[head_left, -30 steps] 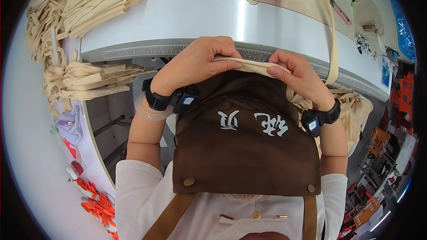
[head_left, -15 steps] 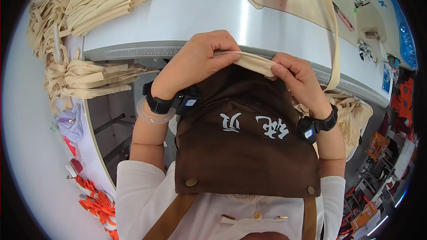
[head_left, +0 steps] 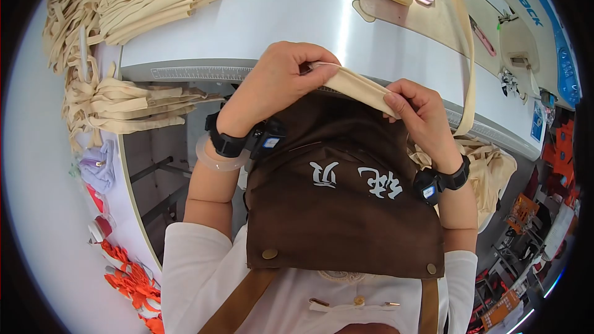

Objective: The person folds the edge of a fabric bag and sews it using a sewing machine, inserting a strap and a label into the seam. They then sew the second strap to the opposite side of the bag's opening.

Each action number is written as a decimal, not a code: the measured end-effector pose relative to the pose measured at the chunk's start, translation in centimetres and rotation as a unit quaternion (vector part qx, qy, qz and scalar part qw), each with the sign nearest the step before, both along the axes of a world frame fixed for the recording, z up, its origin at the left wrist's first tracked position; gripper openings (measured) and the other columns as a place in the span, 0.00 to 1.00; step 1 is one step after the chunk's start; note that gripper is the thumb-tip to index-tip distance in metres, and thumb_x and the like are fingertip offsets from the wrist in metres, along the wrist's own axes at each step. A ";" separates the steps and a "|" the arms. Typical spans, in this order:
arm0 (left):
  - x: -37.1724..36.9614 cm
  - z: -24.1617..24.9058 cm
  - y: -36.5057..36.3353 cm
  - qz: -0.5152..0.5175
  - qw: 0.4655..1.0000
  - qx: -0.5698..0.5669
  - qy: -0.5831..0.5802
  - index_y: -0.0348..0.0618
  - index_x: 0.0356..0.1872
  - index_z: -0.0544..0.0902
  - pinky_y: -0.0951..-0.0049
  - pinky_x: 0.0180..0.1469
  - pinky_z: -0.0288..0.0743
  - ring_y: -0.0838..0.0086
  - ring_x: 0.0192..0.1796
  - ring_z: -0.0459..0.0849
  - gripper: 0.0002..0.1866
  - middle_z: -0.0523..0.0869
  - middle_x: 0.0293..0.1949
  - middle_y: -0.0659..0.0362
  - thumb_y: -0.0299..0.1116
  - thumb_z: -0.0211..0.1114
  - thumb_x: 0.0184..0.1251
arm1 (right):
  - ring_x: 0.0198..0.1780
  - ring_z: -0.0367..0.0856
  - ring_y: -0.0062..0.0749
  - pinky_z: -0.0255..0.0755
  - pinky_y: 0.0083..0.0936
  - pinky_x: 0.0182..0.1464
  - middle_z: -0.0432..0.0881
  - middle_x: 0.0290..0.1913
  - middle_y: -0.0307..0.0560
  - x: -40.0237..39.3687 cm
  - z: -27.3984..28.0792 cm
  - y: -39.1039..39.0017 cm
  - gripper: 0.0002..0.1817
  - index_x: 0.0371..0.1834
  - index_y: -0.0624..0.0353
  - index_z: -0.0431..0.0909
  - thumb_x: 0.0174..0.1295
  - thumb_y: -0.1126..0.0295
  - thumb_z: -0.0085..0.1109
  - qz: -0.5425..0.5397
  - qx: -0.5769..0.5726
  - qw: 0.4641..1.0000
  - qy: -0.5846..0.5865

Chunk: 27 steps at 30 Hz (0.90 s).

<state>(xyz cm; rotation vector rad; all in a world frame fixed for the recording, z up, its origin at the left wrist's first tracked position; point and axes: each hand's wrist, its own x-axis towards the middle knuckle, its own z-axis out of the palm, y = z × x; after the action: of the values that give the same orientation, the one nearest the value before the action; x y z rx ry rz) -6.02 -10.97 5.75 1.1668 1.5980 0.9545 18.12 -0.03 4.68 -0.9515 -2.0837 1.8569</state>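
A short folded strip of cream cloth (head_left: 362,89) is stretched between my two hands, above the brown apron (head_left: 340,222) and near the table's front edge. My left hand (head_left: 281,80) pinches its left end between thumb and fingers. The right end is pinched in my right hand (head_left: 417,108), which sits slightly lower, so the strip slants down to the right. Fingertips behind the cloth are partly hidden.
Stacked cream cloth (head_left: 161,0) and bundled straps (head_left: 136,108) lie at the left. A sewing machine (head_left: 532,25) stands at the upper right, a long cream strip (head_left: 468,68) hanging beside it. A ruler (head_left: 198,73) runs along the table edge. More cream cloth (head_left: 492,173) is at the right.
The right hand has moved slightly right and down, and more of the cream strip shows between the hands. The whole view has shifted slightly.
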 end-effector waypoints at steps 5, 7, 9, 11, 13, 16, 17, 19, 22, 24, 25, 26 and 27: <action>2.3 -0.2 1.1 -0.067 0.990 0.113 0.050 0.36 0.40 0.88 0.81 0.32 0.69 0.86 0.29 0.74 0.08 0.83 0.26 0.65 0.29 0.67 0.66 | 0.27 0.68 0.14 0.65 0.17 0.31 0.76 0.24 0.34 -1.3 0.8 -0.5 0.10 0.38 0.65 0.80 0.74 0.68 0.58 0.016 0.029 0.999 -0.013; 2.2 0.1 1.0 -0.045 0.994 0.082 0.062 0.36 0.38 0.87 0.81 0.31 0.68 0.85 0.26 0.72 0.07 0.81 0.24 0.64 0.28 0.66 0.65 | 0.26 0.67 0.15 0.64 0.17 0.29 0.76 0.23 0.34 -1.1 0.7 -0.2 0.10 0.38 0.65 0.80 0.74 0.68 0.59 0.032 0.081 0.995 -0.046; 2.0 0.2 0.9 -0.038 0.994 0.066 0.074 0.36 0.37 0.86 0.81 0.30 0.68 0.84 0.25 0.71 0.06 0.81 0.23 0.64 0.28 0.65 0.65 | 0.24 0.67 0.15 0.64 0.18 0.28 0.75 0.21 0.35 -0.9 0.7 -0.3 0.09 0.38 0.65 0.80 0.73 0.69 0.59 0.023 0.084 0.995 -0.044; 2.0 0.2 0.8 -0.039 0.988 0.090 0.116 0.36 0.36 0.85 0.81 0.30 0.68 0.84 0.25 0.72 0.05 0.80 0.22 0.64 0.27 0.65 0.65 | 0.24 0.68 0.14 0.65 0.17 0.28 0.76 0.21 0.36 -0.8 0.5 -0.5 0.09 0.38 0.65 0.81 0.73 0.69 0.59 0.012 0.066 0.997 -0.036; 1.7 0.0 0.7 -0.018 0.974 0.136 0.178 0.36 0.36 0.85 0.80 0.29 0.68 0.85 0.25 0.73 0.05 0.79 0.21 0.65 0.27 0.64 0.66 | 0.24 0.71 0.13 0.66 0.16 0.28 0.77 0.22 0.35 -0.9 0.1 -0.7 0.09 0.38 0.65 0.81 0.74 0.69 0.58 0.002 0.027 0.999 -0.017; 0.4 -0.6 0.6 0.048 0.957 0.171 0.231 0.37 0.36 0.84 0.80 0.30 0.70 0.85 0.26 0.75 0.04 0.80 0.22 0.65 0.26 0.65 0.66 | 0.26 0.77 0.13 0.71 0.15 0.29 0.80 0.25 0.36 -0.3 -0.2 -0.4 0.10 0.39 0.66 0.80 0.76 0.69 0.56 -0.049 -0.039 0.998 0.008; 0.0 0.0 0.6 0.074 0.967 0.137 0.204 0.38 0.37 0.84 0.80 0.31 0.71 0.85 0.27 0.76 0.03 0.81 0.23 0.65 0.26 0.66 0.65 | 0.27 0.78 0.14 0.72 0.14 0.30 0.81 0.26 0.37 -0.2 -0.2 -0.3 0.10 0.40 0.66 0.80 0.76 0.69 0.55 -0.054 -0.051 0.997 0.015; 0.3 0.5 0.8 0.097 0.985 0.113 0.091 0.38 0.37 0.84 0.81 0.34 0.74 0.85 0.30 0.78 0.04 0.83 0.26 0.65 0.26 0.70 0.64 | 0.29 0.81 0.15 0.75 0.14 0.31 0.83 0.28 0.38 -0.3 -0.1 -0.2 0.11 0.42 0.67 0.80 0.77 0.69 0.54 -0.065 -0.075 0.995 0.032; 2.1 0.5 1.2 0.067 0.987 0.135 -0.060 0.38 0.37 0.84 0.82 0.39 0.76 0.84 0.34 0.80 0.08 0.85 0.32 0.65 0.26 0.75 0.62 | 0.30 0.82 0.16 0.77 0.14 0.32 0.84 0.31 0.39 -0.6 -0.4 -0.4 0.11 0.44 0.67 0.79 0.78 0.67 0.54 -0.057 -0.088 0.993 0.058; 2.3 -0.4 1.4 0.017 0.990 0.139 -0.027 0.37 0.37 0.84 0.82 0.41 0.77 0.83 0.35 0.80 0.09 0.85 0.36 0.65 0.26 0.77 0.61 | 0.31 0.83 0.16 0.77 0.14 0.32 0.84 0.32 0.40 -0.8 -0.6 -0.6 0.11 0.45 0.67 0.79 0.78 0.67 0.54 -0.062 -0.097 0.990 0.079; 2.2 -0.5 1.5 0.011 0.991 0.129 -0.011 0.36 0.38 0.84 0.83 0.41 0.77 0.84 0.35 0.80 0.09 0.85 0.37 0.65 0.26 0.76 0.61 | 0.31 0.83 0.16 0.77 0.14 0.33 0.84 0.32 0.40 -0.7 -0.6 -0.7 0.12 0.45 0.66 0.79 0.78 0.67 0.54 -0.066 -0.101 0.989 0.088; 2.0 -0.6 1.7 0.003 0.993 0.119 0.005 0.36 0.38 0.84 0.83 0.41 0.77 0.84 0.35 0.80 0.09 0.85 0.37 0.65 0.26 0.76 0.62 | 0.32 0.83 0.16 0.77 0.15 0.34 0.84 0.33 0.40 -0.7 -0.4 -0.8 0.11 0.45 0.66 0.79 0.78 0.67 0.55 -0.065 -0.108 0.989 0.082; 1.9 -0.7 1.9 -0.004 0.994 0.109 0.021 0.35 0.38 0.84 0.83 0.41 0.77 0.84 0.35 0.80 0.08 0.85 0.38 0.65 0.26 0.75 0.63 | 0.32 0.82 0.16 0.77 0.15 0.35 0.85 0.33 0.39 -0.6 -0.2 -0.9 0.11 0.45 0.66 0.79 0.77 0.68 0.55 -0.063 -0.115 0.988 0.075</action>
<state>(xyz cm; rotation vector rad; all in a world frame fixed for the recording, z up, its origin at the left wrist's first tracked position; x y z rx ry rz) -4.08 -9.11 5.06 1.3493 1.5502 1.1287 17.53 -0.88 4.51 -0.9361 -1.7104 2.0639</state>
